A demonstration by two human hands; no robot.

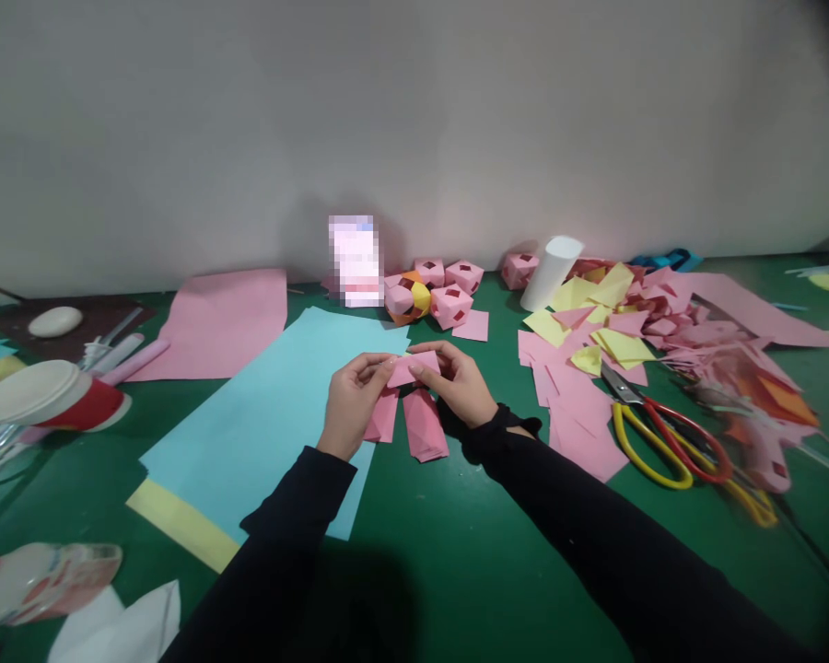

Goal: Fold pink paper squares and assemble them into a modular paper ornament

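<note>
A person's left hand (357,396) and right hand (464,379) met above the middle of the green bench (484,552). The fingers of both hands were clamped on a small folded piece of pink paper (416,368), the left hand at its left end and the right hand at its right end, with the thumbs on the near face. This piece was in the air between the hands. Just below it, on the bench, there was a thick bundle of folded pink paper (426,430), and a flat pink paper strip (385,416) was partly behind the left hand.

To the left of the hands was a large light blue paper sheet (262,424), with a pale yellow paper sheet (180,525) showing at its near left corner. On the far side, beyond the hands, several pink folded paper shapes with square openings (451,305) stood close together, around an orange and yellow part (420,297). Farther right, a white paper tube (551,273) leaned beside many pink and yellow paper scraps (577,405). Metal scissors blades (620,385) pointed toward these scraps.
</note>
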